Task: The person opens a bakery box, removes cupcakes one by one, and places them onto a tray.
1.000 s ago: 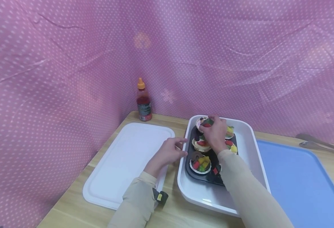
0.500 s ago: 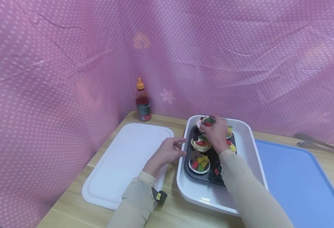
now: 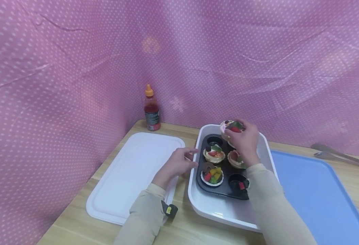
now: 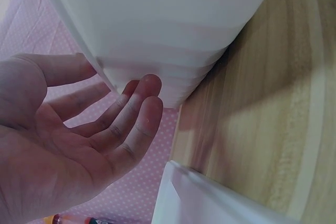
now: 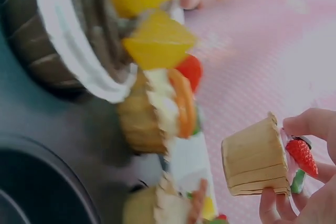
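Observation:
My right hand point(image 3: 244, 139) pinches a small fruit tart point(image 5: 252, 156) by its top, fingers and thumb around a strawberry and a green leaf. The tart point(image 3: 225, 130) is raised above the far end of a black muffin tin point(image 3: 220, 193), which lies inside a white plastic tub point(image 3: 205, 209). Below it, the tin's back left cup point(image 3: 214, 141) shows its dark inside. Several other tarts sit in the tin, including a mango-topped one point(image 3: 212, 176). At the tub's left side my left hand point(image 3: 177, 162) has its fingers loosely bent, thumb by the rim and fingertips against the outer wall.
A white cutting board point(image 3: 130, 177) lies left of the tub, partly under my left arm. Behind it stands a sauce bottle point(image 3: 152, 114) with an orange cap. To the right are a blue board point(image 3: 308, 190) and metal tongs point(image 3: 340, 156). A pink dotted cloth point(image 3: 179, 61) hangs behind.
My right hand has lifted the tart out of the back left cup and carried it to the right. The left hand keeps its place by the tub.

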Available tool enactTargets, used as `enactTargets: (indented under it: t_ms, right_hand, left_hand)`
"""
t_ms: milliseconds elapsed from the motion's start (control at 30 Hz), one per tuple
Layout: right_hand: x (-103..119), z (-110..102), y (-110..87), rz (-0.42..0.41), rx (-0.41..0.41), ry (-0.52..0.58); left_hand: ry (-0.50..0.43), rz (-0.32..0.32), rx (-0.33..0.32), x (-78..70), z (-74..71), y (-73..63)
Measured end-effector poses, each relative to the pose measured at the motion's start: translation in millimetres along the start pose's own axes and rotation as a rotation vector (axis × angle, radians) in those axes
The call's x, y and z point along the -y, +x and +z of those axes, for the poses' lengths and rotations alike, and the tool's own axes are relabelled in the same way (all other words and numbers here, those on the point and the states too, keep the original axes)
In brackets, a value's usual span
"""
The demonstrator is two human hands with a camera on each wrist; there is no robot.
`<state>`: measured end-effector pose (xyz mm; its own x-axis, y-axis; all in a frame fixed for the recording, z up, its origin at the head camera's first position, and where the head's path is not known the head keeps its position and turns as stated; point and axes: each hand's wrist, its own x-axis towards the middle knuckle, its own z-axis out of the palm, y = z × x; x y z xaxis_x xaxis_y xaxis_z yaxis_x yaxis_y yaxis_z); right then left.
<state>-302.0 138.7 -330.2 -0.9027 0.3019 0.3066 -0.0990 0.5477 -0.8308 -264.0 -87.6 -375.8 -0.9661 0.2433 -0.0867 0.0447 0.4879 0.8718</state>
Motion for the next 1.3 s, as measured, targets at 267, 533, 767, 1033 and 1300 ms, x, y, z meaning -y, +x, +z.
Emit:
enactTargets:
  t_ms: [267,533,767,1033,1300]
  right_hand:
    - [-4.1,-34.0,-4.9,0.09,-0.022,0.049]
    - [-10.3,-51.1,-15.1,0.15,-0.061,0.106]
    - [-20.6,-64.6,-19.6,0.201,-0.096,0.161]
    - [-23.6,-74.8,-19.0,0.206,-0.099,0.161]
    - [-31.1,-97.9,-13.3,0.149,-0.197,0.112]
  left_hand:
    - [-0.003,0.012,-0.008,-0.5,0.8,0.1]
    - [0.013,0.024,-0.029,2.6,-0.3,-1.2]
    - [0.024,0.024,-0.031,0.8,0.0,-0.2]
    - [0.024,0.012,-0.036,1.8,-1.4,1.6]
    - [0.027,-0.001,-0.038,1.3,2.1,2.2]
